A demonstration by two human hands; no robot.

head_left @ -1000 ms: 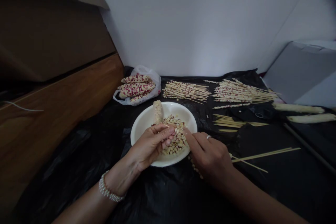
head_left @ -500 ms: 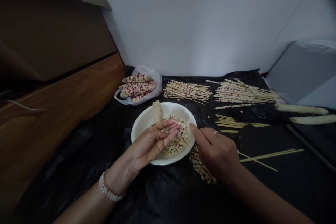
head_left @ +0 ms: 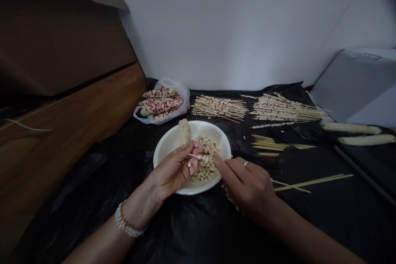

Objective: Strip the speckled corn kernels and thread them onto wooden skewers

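Over the white bowl (head_left: 161, 148), my left hand (head_left: 175, 169) is palm up with its fingers curled around a few loose corn kernels (head_left: 189, 164). My right hand (head_left: 247, 183) pinches a thin bamboo skewer (head_left: 194, 155), whose tip reaches across the left fingers. A few kernels sit on the skewer near that tip, and its other end sticks out behind the right hand. Below the hands, the bowl holds many loose pale and dark red kernels (head_left: 206, 171). A partly stripped corn cob (head_left: 183, 132) leans inside the bowl at its back left.
Speckled corn cobs (head_left: 162, 103) lie in a plastic bag at back left. Two piles of kernel-threaded skewers (head_left: 216, 107) (head_left: 274, 107) lie along the wall. Bare skewers (head_left: 269, 143) and bare cobs (head_left: 366, 139) are at right. More kernels (head_left: 229, 198) lie beside the bowl on black plastic sheeting (head_left: 102, 189).
My right hand has moved left toward my left hand, pushing the skewer along. Its tip with kernels now shows past the left fingers, and less of its rear end sticks out.
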